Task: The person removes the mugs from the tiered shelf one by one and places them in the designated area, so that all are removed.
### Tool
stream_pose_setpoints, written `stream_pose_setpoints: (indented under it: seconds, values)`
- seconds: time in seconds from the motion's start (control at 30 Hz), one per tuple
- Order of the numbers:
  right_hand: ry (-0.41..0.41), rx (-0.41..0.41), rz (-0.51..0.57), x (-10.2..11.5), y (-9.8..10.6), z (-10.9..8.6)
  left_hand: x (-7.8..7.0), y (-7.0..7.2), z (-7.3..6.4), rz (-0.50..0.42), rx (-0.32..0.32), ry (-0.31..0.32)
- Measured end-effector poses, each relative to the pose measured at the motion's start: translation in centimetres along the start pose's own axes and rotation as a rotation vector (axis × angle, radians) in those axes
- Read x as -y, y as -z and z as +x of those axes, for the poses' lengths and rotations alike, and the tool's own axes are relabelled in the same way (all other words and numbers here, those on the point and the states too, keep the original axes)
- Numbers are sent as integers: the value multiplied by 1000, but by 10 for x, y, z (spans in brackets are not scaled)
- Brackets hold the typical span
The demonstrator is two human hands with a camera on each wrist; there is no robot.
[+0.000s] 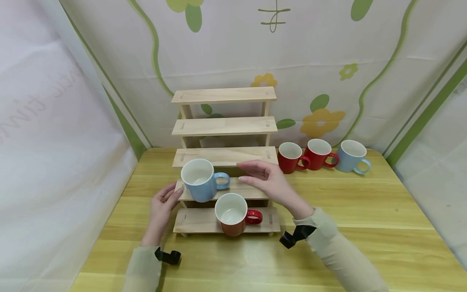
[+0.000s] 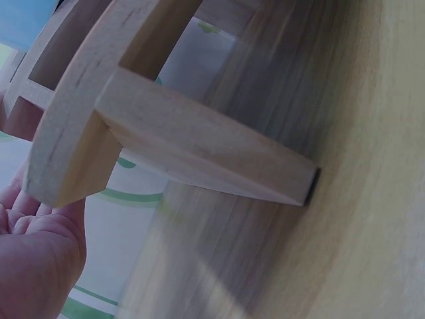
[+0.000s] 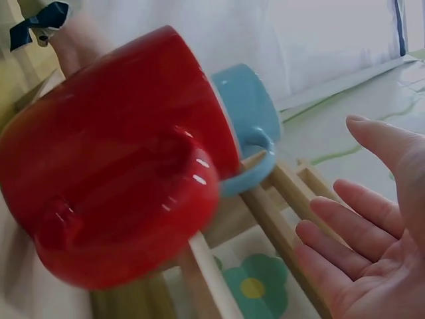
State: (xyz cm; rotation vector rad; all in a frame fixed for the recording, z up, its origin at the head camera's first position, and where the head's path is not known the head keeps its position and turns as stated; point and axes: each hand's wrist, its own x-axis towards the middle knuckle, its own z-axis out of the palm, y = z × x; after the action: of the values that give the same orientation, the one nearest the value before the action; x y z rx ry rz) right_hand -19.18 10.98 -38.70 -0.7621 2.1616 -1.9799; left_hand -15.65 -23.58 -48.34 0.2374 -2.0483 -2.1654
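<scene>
A light-blue mug [image 1: 202,186] stands upright on the second step from the bottom of a tiered wooden shelf [image 1: 224,157], its handle towards the right. On the lowest step is a red mug [image 1: 234,227] with a white inside; its handle [image 3: 189,193] looms close in the right wrist view. My left hand [image 1: 165,205] grips the left end of the second step, thumb at the edge. In the left wrist view part of that hand [image 2: 43,256] shows beside the shelf's end. My right hand [image 1: 268,182], fingers extended, hovers right of the blue mug's handle and holds nothing.
To the right of the shelf, two red mugs [image 1: 289,162] and another light-blue mug [image 1: 350,158] stand in a row on the wooden table [image 1: 346,227]. A flower-patterned cloth [image 1: 233,48] hangs behind. The upper steps [image 1: 222,95] rise towards it.
</scene>
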Motion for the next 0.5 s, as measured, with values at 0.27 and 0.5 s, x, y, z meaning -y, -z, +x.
stream_pose_setpoints:
  seconds: [0.27,0.5]
  values:
    - [-50,43,-24,-7,-13,7,0,0,0,-1,1,-7]
    - [-74,51,-19,-7,-20,15,-1,0,0,-2,0,-4]
